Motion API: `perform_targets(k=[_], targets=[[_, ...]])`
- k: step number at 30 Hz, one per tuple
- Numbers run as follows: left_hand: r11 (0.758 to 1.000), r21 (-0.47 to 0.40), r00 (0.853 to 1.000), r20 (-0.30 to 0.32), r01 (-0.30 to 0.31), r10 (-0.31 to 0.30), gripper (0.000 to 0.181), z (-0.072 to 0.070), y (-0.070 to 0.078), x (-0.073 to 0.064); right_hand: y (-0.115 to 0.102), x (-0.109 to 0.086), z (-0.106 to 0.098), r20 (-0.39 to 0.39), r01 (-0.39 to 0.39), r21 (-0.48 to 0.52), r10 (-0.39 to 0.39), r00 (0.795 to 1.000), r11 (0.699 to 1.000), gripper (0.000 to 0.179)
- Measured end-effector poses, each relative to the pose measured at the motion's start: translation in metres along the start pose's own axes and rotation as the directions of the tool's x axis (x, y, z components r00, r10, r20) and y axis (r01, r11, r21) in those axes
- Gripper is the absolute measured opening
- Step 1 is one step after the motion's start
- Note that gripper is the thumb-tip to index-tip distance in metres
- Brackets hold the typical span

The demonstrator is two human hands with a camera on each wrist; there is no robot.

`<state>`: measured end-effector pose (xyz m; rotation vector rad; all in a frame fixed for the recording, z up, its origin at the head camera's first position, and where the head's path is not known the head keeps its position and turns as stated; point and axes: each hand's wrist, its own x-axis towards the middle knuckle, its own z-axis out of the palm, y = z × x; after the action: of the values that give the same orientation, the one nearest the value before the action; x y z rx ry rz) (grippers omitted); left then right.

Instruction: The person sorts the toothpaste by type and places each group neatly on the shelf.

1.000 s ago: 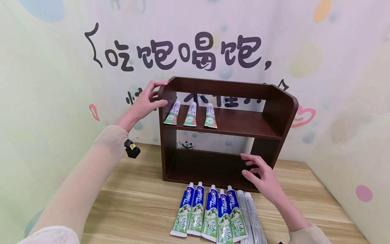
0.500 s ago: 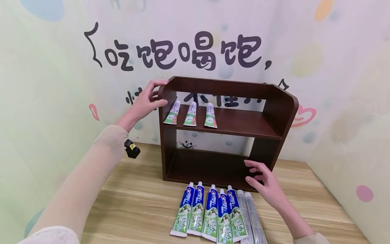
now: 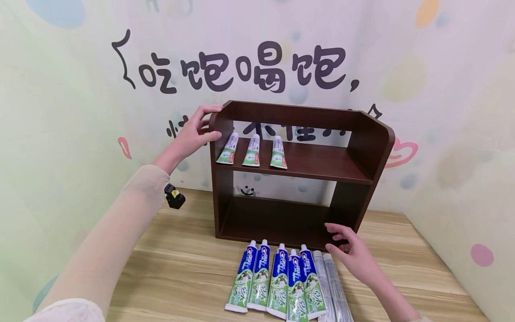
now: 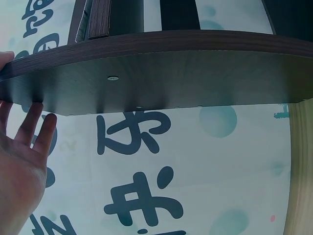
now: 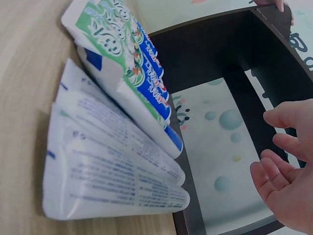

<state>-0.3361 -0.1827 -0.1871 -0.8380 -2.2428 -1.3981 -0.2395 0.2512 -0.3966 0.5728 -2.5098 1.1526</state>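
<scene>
A dark brown two-tier shelf [image 3: 322,161] stands on the wooden table. My left hand [image 3: 193,134] holds its left side panel near the top; in the left wrist view, fingertips [image 4: 49,122] of that hand lie at the panel's rear edge. My right hand [image 3: 354,257], fingers loosely bent and holding nothing, hovers in front of the lower tier's right end. Below it lie two silvery-white toothpaste tubes [image 3: 338,290], printed side up, beside several blue-and-green toothpaste tubes [image 3: 277,284]. Three small toothpaste tubes [image 3: 252,151] rest on the upper tier's left half.
A patterned wall [image 3: 161,112] with large black characters rises right behind the shelf. The wooden table [image 3: 173,277] extends to both sides of the tubes. A black wrist camera [image 3: 174,197] hangs at my left sleeve.
My right hand has moved down and slightly right, away from the lower tier toward the silvery tubes. The left hand, shelf and tubes have stayed in place.
</scene>
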Motion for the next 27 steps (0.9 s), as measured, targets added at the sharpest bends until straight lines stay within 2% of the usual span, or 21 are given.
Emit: perform_targets(k=[8, 20, 27], targets=[[1.0, -0.002, 1.0, 0.001, -0.003, 0.003, 0.057, 0.0, 0.0, 0.0, 0.002, -0.004, -0.003, 0.044, -0.056, 0.015, 0.055, 0.998, 0.998, 0.047], [1.0, 0.009, 1.0, 0.001, -0.001, 0.001, 0.057, 0.001, 0.003, -0.001, 0.017, -0.016, 0.0, 0.07, -0.074, -0.01, 0.075, 0.995, 0.997, 0.047], [1.0, 0.014, 1.0, 0.0, 0.001, -0.001, 0.057, 0.001, 0.004, -0.001, 0.025, -0.022, 0.002, 0.129, -0.128, -0.027, 0.131, 0.983, 0.991, 0.048]])
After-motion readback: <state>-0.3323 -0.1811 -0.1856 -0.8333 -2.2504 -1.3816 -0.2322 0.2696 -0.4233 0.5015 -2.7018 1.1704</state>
